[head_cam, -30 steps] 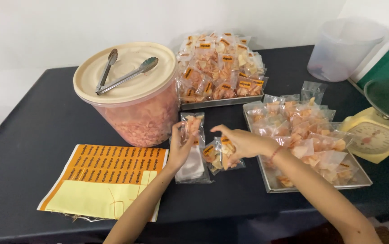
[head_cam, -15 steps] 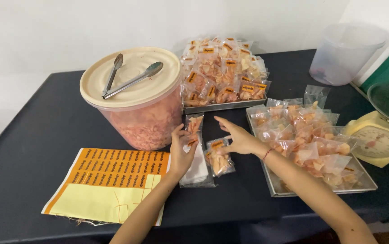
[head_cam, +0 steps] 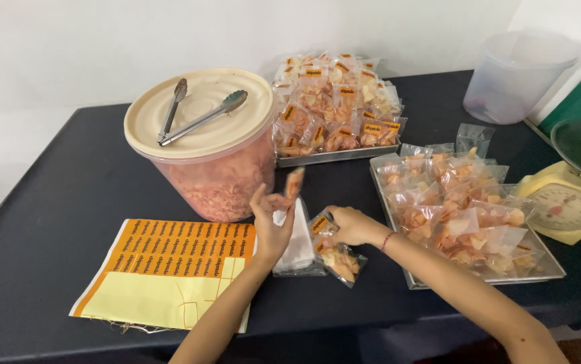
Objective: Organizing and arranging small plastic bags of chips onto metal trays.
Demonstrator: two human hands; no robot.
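Note:
My left hand (head_cam: 271, 222) is raised above the dark table (head_cam: 54, 195), fingers pinching a small clear bag of orange snacks (head_cam: 292, 183) upright. My right hand (head_cam: 348, 225) rests lower, to the right, gripping the labelled top of another snack bag (head_cam: 336, 255) that lies on the table. Between the hands lies a flat stack of empty clear bags (head_cam: 298, 244). A sheet of orange stickers on yellow backing (head_cam: 169, 266) lies just left of my left forearm.
A big lidded plastic tub of snacks (head_cam: 216, 176) has metal tongs (head_cam: 199, 116) on its lid. A far metal tray (head_cam: 331, 156) holds labelled bags; a right tray (head_cam: 398, 236) holds several unlabelled ones. A yellow kitchen scale (head_cam: 567, 202) and clear jug (head_cam: 513, 77) stand right.
My left hand has lifted a snack bag off the table and holds it up. My right hand has come down onto the bag beside the empty stack.

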